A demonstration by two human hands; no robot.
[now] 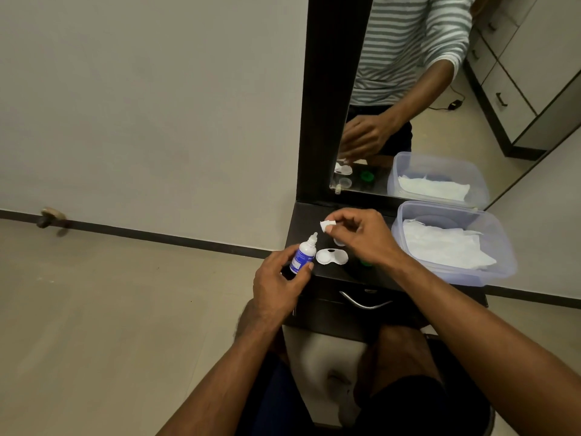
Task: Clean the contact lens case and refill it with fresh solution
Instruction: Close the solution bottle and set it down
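A small white solution bottle (pixel 303 255) with a blue label stands uncapped at the left edge of the dark dresser top (pixel 301 215); my left hand (pixel 278 286) grips it around the body. The white contact lens case (pixel 332 257) lies open on the top just right of the bottle. Above it, my right hand (pixel 364 236) pinches a small white piece (pixel 327 225), apparently the bottle's cap. A clear lid (pixel 339 242) shows partly under that hand. A green cap (pixel 365 263) peeks out below my right wrist.
A clear plastic box (pixel 503 247) with white tissues inside sits at the right of the dresser top. A mirror (pixel 440 89) in a dark frame rises behind it. A drawer with a metal handle (pixel 364 302) is below the top.
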